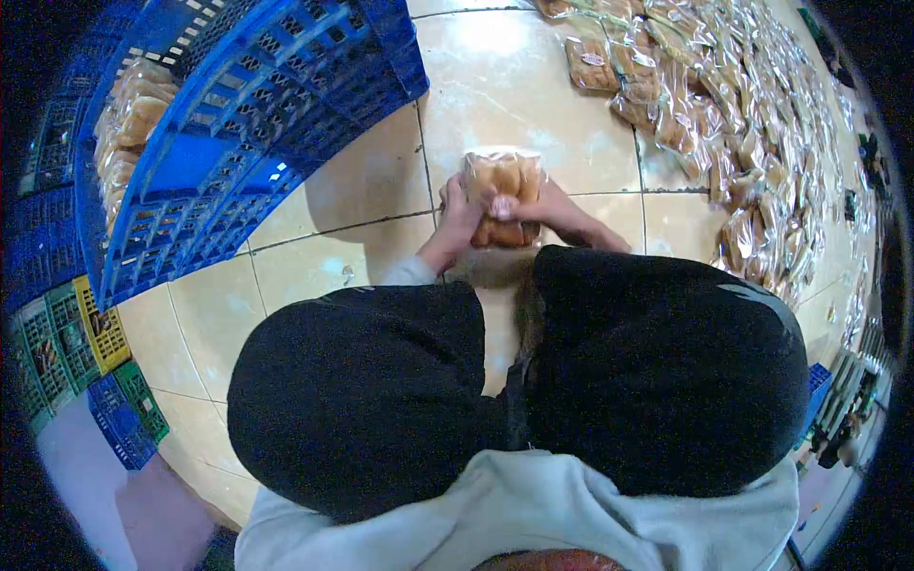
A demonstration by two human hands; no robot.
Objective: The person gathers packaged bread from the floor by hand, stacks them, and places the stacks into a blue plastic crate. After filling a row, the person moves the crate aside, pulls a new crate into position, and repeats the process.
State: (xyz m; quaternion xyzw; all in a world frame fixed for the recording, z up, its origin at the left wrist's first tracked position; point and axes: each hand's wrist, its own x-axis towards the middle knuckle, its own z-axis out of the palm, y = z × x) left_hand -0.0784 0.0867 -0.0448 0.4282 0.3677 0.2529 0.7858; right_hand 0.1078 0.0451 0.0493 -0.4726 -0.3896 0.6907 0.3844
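A clear plastic pack of bread rolls (pixel 506 175) is between my hands, just beyond my knees and above the tiled floor. The rolls have pale golden tops, and a darker brown crust shows at the near end. My left hand (pixel 459 213) is closed around the pack's left side, thumb along the plastic. From the right, my right hand (pixel 545 209) grips it, with its fingers reaching across the middle of the pack. The palm sides and the underside of the pack are hidden.
At the left stands a large blue crate (pixel 257 105) holding bagged bread (pixel 143 119). Many bread packs (pixel 681 105) are spread over the tiles (pixel 457 57) at the right. Green crates (pixel 59 338) and a yellow crate (pixel 102 328) are at the far left.
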